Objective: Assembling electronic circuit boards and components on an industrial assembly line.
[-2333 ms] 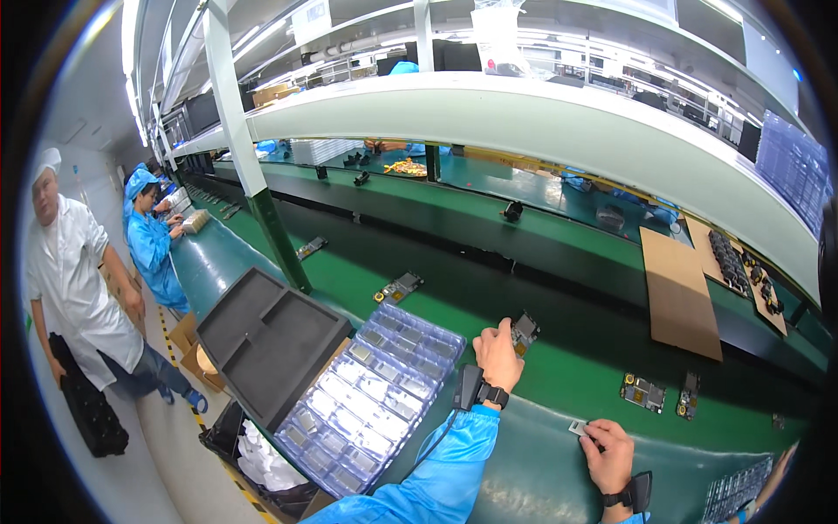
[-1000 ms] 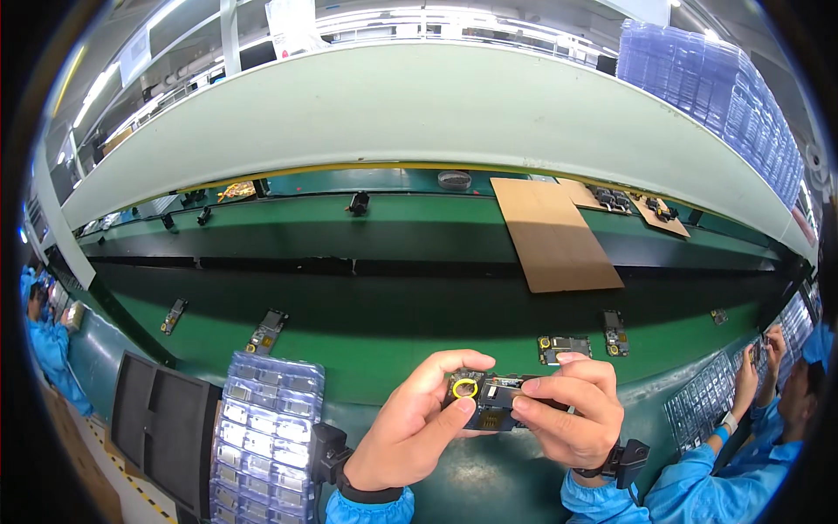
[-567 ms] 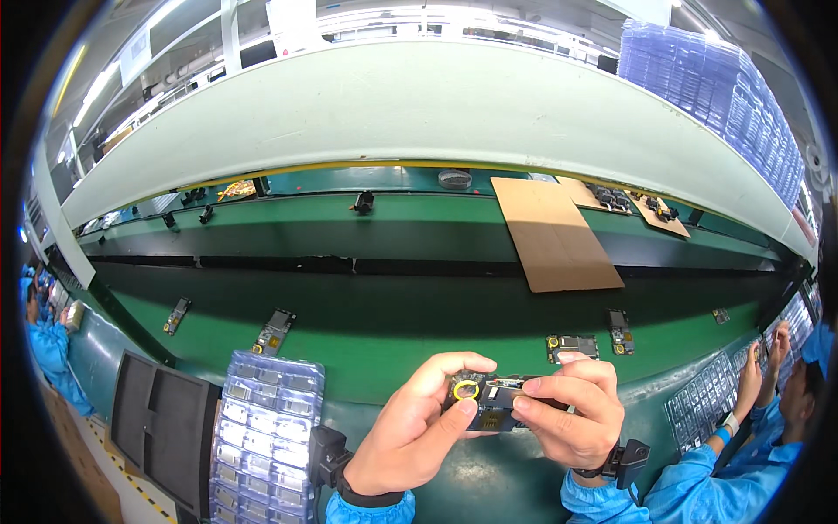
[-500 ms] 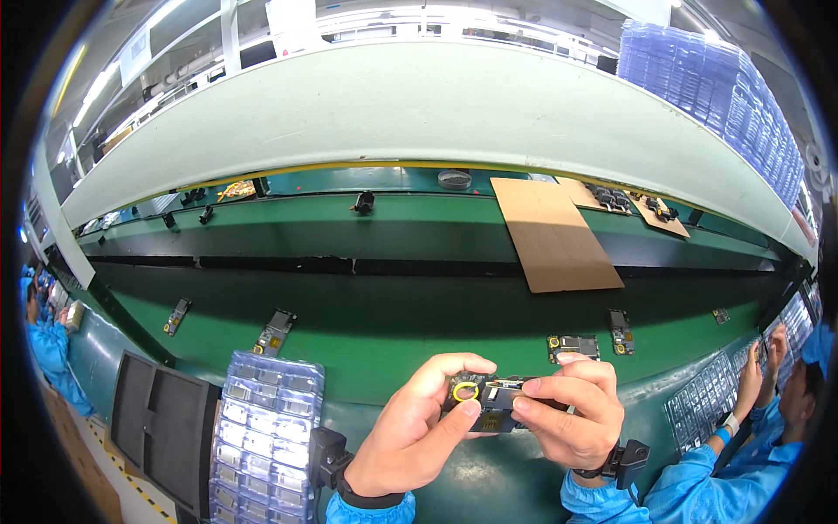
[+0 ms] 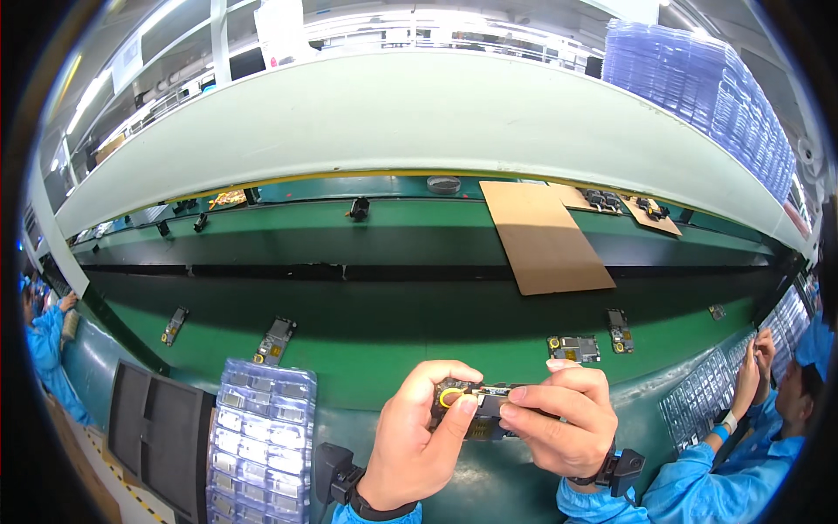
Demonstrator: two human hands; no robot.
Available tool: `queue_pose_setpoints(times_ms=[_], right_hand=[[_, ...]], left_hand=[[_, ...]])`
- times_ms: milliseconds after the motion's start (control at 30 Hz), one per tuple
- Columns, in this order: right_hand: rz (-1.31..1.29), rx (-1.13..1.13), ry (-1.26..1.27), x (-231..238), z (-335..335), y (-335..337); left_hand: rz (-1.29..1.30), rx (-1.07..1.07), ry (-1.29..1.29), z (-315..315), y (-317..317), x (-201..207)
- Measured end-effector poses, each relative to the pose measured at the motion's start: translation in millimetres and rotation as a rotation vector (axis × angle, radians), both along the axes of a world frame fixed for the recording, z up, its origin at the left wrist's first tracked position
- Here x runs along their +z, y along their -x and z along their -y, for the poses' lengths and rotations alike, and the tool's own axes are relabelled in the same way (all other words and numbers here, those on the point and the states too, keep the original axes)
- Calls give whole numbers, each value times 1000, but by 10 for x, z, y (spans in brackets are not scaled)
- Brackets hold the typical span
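Between my two hands, over the front edge of the green bench, is a dark circuit board [image 5: 483, 429] with a yellow ring at its left end. My left hand [image 5: 408, 450] grips that end, its thumb lying on the face beside the ring. On the other side, my right hand [image 5: 569, 421] pinches the board's right part with thumb and forefinger, hiding that end. Just beyond my right hand, a similar circuit board [image 5: 573, 349] with a yellow ring lies on the green belt [image 5: 419, 327], and another board [image 5: 621, 332] is beside it.
More boards lie on the belt, one [image 5: 277, 339] at the left. A stack of clear plastic trays [image 5: 262, 437] and a black tray [image 5: 157, 428] stand left of me. Cardboard [image 5: 546, 240] leans at the back. A co-worker's hand [image 5: 744, 375] is at the right.
Both hands and the board have shifted slightly left. My left thumb has moved up across the board's face beside the ring. The whole view has also shifted a little.
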State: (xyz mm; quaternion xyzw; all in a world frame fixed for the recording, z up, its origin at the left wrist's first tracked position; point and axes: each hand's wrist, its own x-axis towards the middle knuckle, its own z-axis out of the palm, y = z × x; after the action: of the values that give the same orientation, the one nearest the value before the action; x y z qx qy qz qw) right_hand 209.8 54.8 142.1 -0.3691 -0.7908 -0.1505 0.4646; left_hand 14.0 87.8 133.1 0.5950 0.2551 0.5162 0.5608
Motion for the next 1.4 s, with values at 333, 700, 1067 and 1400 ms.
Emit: queue_pose_setpoints(times_ms=[333,700,1067,1400], right_hand=[[-28,-22,0,1,8,12],[-40,-17,4,-9,1,22],[-45,-1,-32,-62,-24,8],[-215,-11,80,27,-24,22]], left_hand=[[-69,109,-72,31,-59,6],[-89,135,-113,36,-74,13],[-35,70,-88,14,-52,-21],[-150,104,-245,-23,-1,-24]])
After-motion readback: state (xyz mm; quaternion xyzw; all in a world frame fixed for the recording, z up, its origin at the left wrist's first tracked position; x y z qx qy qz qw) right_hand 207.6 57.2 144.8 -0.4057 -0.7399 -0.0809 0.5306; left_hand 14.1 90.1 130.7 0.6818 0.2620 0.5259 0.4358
